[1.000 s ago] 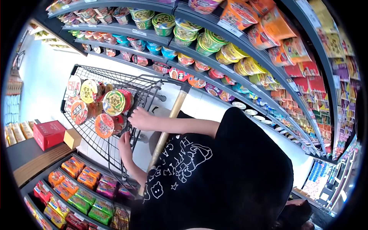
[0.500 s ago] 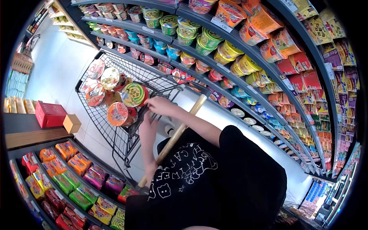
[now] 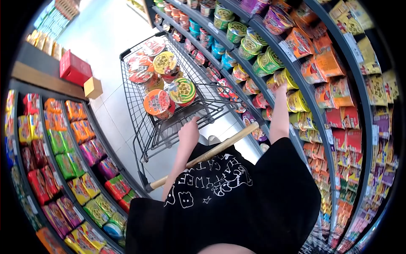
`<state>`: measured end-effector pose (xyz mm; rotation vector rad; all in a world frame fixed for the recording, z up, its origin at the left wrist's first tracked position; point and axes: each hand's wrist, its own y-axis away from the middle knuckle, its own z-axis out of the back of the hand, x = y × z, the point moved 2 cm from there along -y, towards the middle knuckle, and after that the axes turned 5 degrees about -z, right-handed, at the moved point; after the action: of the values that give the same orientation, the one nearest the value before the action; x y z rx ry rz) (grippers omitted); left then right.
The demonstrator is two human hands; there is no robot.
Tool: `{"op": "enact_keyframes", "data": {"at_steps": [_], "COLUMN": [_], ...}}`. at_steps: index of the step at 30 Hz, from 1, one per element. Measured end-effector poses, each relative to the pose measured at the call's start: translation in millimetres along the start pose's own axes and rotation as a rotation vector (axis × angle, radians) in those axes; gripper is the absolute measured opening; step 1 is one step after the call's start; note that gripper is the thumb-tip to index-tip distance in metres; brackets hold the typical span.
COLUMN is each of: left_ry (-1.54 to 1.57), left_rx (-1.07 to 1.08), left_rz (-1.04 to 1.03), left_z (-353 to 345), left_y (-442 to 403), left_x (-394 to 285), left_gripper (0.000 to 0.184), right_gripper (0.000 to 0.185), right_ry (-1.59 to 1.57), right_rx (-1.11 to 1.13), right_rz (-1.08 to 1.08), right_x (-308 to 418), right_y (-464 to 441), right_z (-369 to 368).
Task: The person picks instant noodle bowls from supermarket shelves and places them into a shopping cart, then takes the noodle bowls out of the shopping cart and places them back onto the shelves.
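My right hand (image 3: 279, 89) is stretched out to the shelf on the right. Its fingers are spread against the front of a yellow instant noodle cup (image 3: 286, 78), which stands in its row. Over the near end of the shopping cart (image 3: 141, 146) hovers my left hand (image 3: 189, 130), loosely curled with the forefinger out and nothing held. Inside the cart lie several noodle tubs: a green-and-yellow one (image 3: 182, 90), an orange one (image 3: 157, 103), a yellow-lidded one (image 3: 165, 63) and red-and-white ones (image 3: 141, 67) farther in.
The cart's handle bar (image 3: 207, 155) crosses in front of my body. More cups, such as green ones (image 3: 268, 62), and packets fill the right shelves. Packaged noodles (image 3: 78, 163) line the left shelves. A red box (image 3: 75, 67) and a small cardboard box (image 3: 93, 87) stand beyond.
My right hand has left the green-and-yellow tub in the cart and reached right to the shelf. My left hand has drawn back from the tubs. The view has turned toward the right.
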<state>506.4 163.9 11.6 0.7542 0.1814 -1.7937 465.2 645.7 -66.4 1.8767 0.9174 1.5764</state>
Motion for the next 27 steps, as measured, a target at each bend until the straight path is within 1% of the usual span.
{"op": "enact_keyframes", "data": {"at_steps": [1, 2, 3, 4, 6, 7, 8, 10, 11, 12, 14, 15, 19, 20, 23, 24, 26, 27], "left_ry": [-0.001, 0.023, 0.028, 0.034, 0.071, 0.077, 0.059, 0.099, 0.106, 0.107, 0.103, 0.08, 0.093, 0.097, 0.096, 0.099, 0.1, 0.098], "left_rx": [0.008, 0.018, 0.013, 0.003, 0.039, 0.009, 0.002, -0.002, 0.004, -0.005, -0.012, 0.017, 0.039, 0.044, 0.029, 0.018, 0.021, 0.03], "left_rz": [-0.003, -0.022, -0.026, -0.005, -0.034, -0.068, -0.04, -0.094, -0.093, -0.083, -0.127, -0.097, -0.087, -0.087, -0.098, -0.119, -0.122, -0.124], "left_z": [-14, -10, -10, -8, -4, -8, -22, -15, -12, -12, -13, -20, -16, -16, -20, -22, -18, -19], "left_y": [-7, -2, 0, 4, 8, 9, 0, 5, 10, 11, 12, 7, 12, 12, 10, 9, 11, 10], "left_x": [-13, -9, -8, -6, -7, -3, -16, -13, -14, -12, -9, -21, -18, -18, -22, -23, -20, -20], "left_gripper": [0.026, 0.027, 0.027, 0.027, 0.027, 0.027, 0.027, 0.026, 0.026, 0.026, 0.026, 0.027, 0.027, 0.028, 0.029, 0.029, 0.029, 0.029], "right_gripper": [0.056, 0.056, 0.056, 0.054, 0.054, 0.053, 0.056, 0.061, 0.066, 0.067, 0.065, 0.064, 0.065, 0.067, 0.074, 0.071, 0.065, 0.065], "right_ry": [0.072, 0.146, 0.237, 0.252, 0.325, 0.296, 0.279, 0.251, 0.275, 0.275, 0.314, 0.326, 0.343, 0.316, 0.259, 0.201, 0.208, 0.205], "right_rx": [-0.054, -0.114, -0.092, -0.02, 0.028, 0.032, 0.063, 0.11, 0.153, 0.149, 0.146, 0.174, 0.216, 0.306, 0.235, 0.236, 0.243, 0.244], "right_rz": [0.01, 0.05, 0.03, 0.002, -0.074, -0.073, -0.076, -0.046, -0.092, -0.054, -0.055, -0.051, -0.02, -0.047, -0.094, -0.124, -0.034, -0.033], "right_x": [5, 6, 7, 6, 6, 6, 9, 13, 18, 21, 24, 26, 30, 33, 41, 44, 50, 47], "right_y": [-24, -18, -42, -57, -63, -60, -79, -56, -81, -67, -46, -60, -20, -32, -39, -62, -90, -93], "right_z": [5, 8, 14, 19, 17, 17, 15, 13, 14, 12, 7, 6, 4, 7, 11, 13, 13, 12]}}
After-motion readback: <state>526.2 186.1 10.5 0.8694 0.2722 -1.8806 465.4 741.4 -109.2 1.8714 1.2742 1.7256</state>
